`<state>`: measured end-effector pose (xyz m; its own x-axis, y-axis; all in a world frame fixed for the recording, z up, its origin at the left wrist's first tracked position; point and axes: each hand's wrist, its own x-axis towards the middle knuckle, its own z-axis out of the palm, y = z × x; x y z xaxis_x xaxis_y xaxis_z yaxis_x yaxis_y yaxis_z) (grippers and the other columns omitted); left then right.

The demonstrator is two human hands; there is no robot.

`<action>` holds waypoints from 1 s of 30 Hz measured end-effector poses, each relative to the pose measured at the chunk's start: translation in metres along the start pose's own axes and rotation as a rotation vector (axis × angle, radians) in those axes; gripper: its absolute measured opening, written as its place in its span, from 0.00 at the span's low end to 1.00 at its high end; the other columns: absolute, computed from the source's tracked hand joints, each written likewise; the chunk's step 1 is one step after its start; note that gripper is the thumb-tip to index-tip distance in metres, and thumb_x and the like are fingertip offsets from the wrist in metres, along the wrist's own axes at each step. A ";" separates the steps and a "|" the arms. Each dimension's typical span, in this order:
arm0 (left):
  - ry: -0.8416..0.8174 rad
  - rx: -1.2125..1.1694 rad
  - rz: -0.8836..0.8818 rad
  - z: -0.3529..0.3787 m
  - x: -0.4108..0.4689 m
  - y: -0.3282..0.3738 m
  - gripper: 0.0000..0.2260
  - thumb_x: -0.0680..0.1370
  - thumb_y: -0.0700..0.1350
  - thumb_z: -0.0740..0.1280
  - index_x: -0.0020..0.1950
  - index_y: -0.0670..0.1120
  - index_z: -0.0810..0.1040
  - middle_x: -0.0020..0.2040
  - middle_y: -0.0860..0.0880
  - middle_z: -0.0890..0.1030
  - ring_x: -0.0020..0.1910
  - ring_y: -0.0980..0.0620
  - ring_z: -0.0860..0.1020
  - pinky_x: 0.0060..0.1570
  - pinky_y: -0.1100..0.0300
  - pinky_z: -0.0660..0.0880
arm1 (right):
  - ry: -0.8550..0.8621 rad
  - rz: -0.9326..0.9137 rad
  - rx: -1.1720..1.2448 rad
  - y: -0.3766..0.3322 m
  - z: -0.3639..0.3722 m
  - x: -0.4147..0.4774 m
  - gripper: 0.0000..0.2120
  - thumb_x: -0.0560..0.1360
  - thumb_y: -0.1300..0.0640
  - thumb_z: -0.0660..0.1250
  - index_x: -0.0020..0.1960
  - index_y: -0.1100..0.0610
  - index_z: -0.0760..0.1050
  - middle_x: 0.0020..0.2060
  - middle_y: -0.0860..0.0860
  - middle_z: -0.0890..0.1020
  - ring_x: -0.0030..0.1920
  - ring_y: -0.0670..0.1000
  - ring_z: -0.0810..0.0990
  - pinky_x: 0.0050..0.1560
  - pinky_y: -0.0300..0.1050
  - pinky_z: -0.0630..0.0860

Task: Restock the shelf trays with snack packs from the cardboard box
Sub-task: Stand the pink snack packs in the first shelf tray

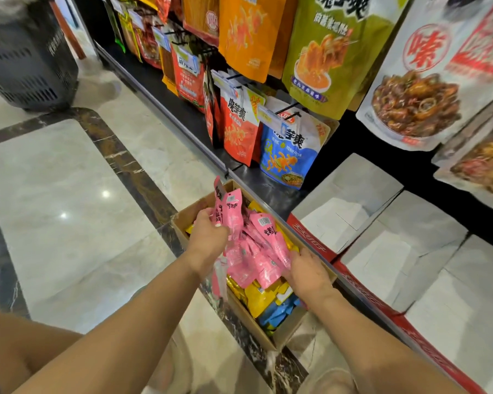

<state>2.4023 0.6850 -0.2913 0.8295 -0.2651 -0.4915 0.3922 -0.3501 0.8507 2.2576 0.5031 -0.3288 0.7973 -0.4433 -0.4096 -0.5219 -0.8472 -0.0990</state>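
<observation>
Cardboard box [182, 223] on floor by shelf, w/ pink snack packs [254, 251] atop yellow & blue ones. Left hand [208, 237] grips a pink bunch; right hand [308, 270] grasps pink packs' lower ends.

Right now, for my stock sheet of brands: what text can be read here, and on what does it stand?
"魔芋爽": red hanging bag
"魔芋爽": blue hanging bag
"嗦": in a red circle on the white bag
Green bag: top characters cut off, the rest blurred
Pink snack packs, red tray fronts, price tags: too blurred to read
</observation>
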 end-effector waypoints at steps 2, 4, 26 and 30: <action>-0.010 0.001 0.029 0.001 0.000 0.005 0.23 0.67 0.48 0.71 0.63 0.55 0.75 0.50 0.50 0.85 0.46 0.47 0.85 0.48 0.43 0.82 | -0.025 0.018 0.116 0.005 -0.011 -0.006 0.12 0.81 0.52 0.62 0.61 0.56 0.76 0.56 0.56 0.78 0.55 0.57 0.79 0.55 0.51 0.78; -0.013 -0.009 0.056 0.003 -0.010 0.016 0.21 0.67 0.45 0.71 0.60 0.53 0.76 0.50 0.48 0.85 0.46 0.46 0.85 0.48 0.43 0.82 | -0.027 0.037 0.273 0.011 -0.023 -0.017 0.13 0.82 0.49 0.61 0.55 0.58 0.77 0.46 0.54 0.81 0.42 0.53 0.79 0.38 0.45 0.74; -0.366 0.085 0.151 0.116 0.000 0.066 0.10 0.73 0.38 0.73 0.53 0.46 0.80 0.49 0.43 0.85 0.46 0.44 0.83 0.51 0.48 0.79 | 0.277 0.299 1.828 0.106 -0.055 -0.058 0.15 0.78 0.70 0.66 0.62 0.58 0.78 0.51 0.58 0.86 0.46 0.57 0.86 0.46 0.51 0.81; -0.431 0.032 0.164 0.159 0.021 0.062 0.10 0.72 0.41 0.75 0.52 0.43 0.82 0.45 0.41 0.85 0.39 0.46 0.81 0.43 0.49 0.79 | 0.338 0.323 1.926 0.133 -0.050 -0.054 0.13 0.78 0.66 0.67 0.62 0.59 0.78 0.49 0.59 0.86 0.42 0.56 0.85 0.46 0.50 0.82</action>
<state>2.3802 0.5147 -0.2788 0.6359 -0.6665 -0.3890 0.2512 -0.2977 0.9210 2.1605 0.3996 -0.2743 0.5162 -0.7128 -0.4748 -0.0291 0.5395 -0.8415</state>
